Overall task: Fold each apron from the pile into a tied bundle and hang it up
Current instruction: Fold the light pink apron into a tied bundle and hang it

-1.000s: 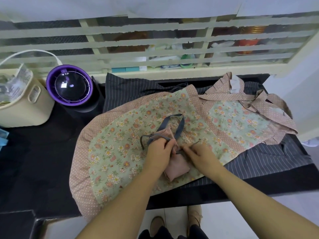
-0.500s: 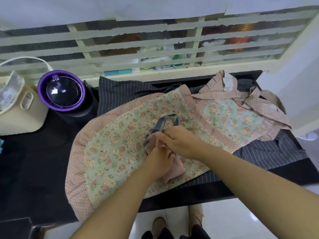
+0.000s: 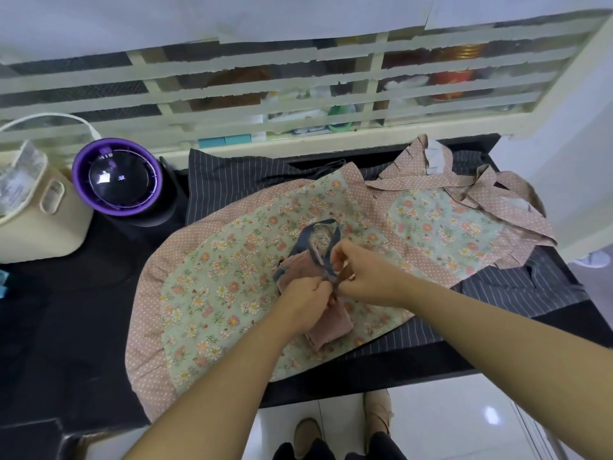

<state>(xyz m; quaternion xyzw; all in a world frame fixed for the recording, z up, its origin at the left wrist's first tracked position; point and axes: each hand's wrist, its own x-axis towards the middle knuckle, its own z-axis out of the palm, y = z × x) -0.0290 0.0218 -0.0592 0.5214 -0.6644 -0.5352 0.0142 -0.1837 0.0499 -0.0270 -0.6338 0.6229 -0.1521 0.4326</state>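
Black counter, L hand, R hand pinching blue strap over pink bundle

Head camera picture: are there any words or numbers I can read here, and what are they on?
No text can be read.
Print on the clear bag in the cream bin: too blurred.
White tag on the floral apron: no letters can be made out.
Shelf items behind the window slats: too blurred.

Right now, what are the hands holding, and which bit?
Both the left hand and right hand pinch the blue-grey strap, where it crosses the middle of the folded pink bundle.
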